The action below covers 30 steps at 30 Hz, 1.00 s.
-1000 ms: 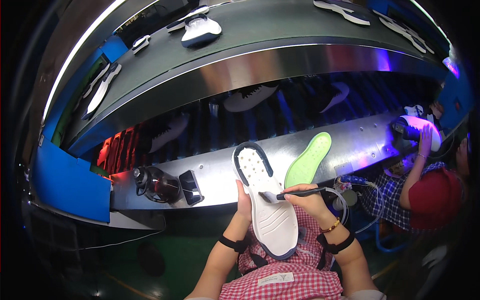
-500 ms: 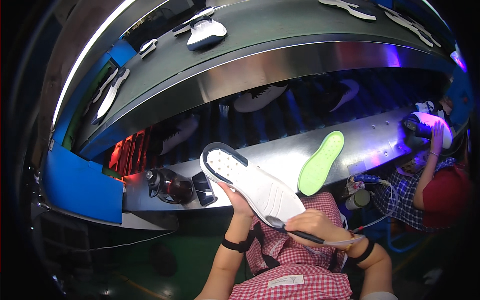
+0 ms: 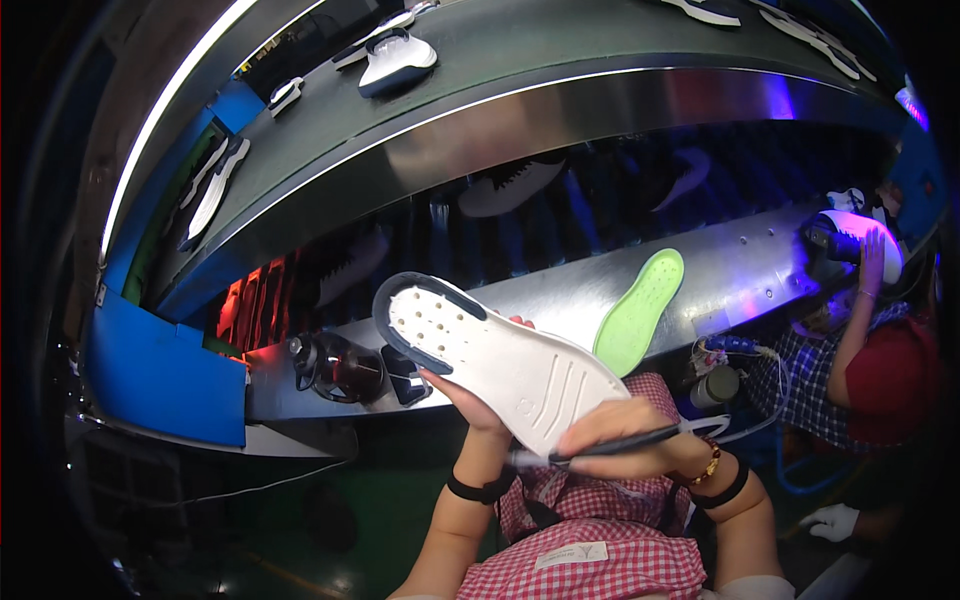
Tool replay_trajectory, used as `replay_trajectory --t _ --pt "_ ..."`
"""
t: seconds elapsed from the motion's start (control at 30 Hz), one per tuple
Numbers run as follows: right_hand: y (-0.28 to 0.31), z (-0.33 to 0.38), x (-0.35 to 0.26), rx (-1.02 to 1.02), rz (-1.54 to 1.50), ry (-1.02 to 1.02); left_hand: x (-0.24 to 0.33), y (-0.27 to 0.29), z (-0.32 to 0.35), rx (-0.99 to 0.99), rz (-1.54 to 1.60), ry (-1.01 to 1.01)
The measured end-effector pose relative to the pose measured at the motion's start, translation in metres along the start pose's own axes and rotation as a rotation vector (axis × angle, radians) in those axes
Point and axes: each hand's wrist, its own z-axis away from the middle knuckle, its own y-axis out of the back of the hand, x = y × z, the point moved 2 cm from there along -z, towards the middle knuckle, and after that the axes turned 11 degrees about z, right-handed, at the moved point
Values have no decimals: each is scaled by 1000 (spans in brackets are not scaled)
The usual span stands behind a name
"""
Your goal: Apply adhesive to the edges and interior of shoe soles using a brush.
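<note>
My left hand (image 3: 465,402) grips a white shoe sole (image 3: 500,362) from beneath, its fingertips showing past the far edge. The sole tilts so its ribbed, hole-dotted inner face shows, with a dark navy rim round the heel at the left. In my right hand (image 3: 622,428) is a black-handled brush (image 3: 648,436) with a pale tube running from its back end. Its blurred bristle end lies by the near edge of the sole's toe part; whether it touches, I cannot tell. A light green insole (image 3: 640,315) lies on the metal ledge beyond my right hand.
A dark bottle (image 3: 342,368) and a small black tray (image 3: 404,376) stand on the metal ledge (image 3: 735,245). Behind it, shoes sit on a lower roller line; soles (image 3: 398,62) lie on the green belt above. A co-worker (image 3: 868,365) handles a shoe at right; a white-gloved hand (image 3: 832,521) shows lower right.
The sole has shifted left and tilted more toward me. The brush has swung from the toe's inner face to its near edge. A white-gloved hand has come in at the lower right.
</note>
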Motion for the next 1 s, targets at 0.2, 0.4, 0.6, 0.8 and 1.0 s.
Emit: replay_trajectory --t 0.2,0.4,0.6,0.8,1.0 --pt "9 2 2 -22 110 88 7 -13 -5 -77 77 -57" --pt "22 9 7 64 172 -40 15 -32 -7 -128 149 -104" --pt "25 14 4 -23 -90 -52 26 -33 -8 -190 110 -150" --pt "28 13 -1 -74 29 31 29 -50 -4 -231 123 -175" --pt "40 26 10 31 -90 -138 32 -49 -7 -371 144 -123"
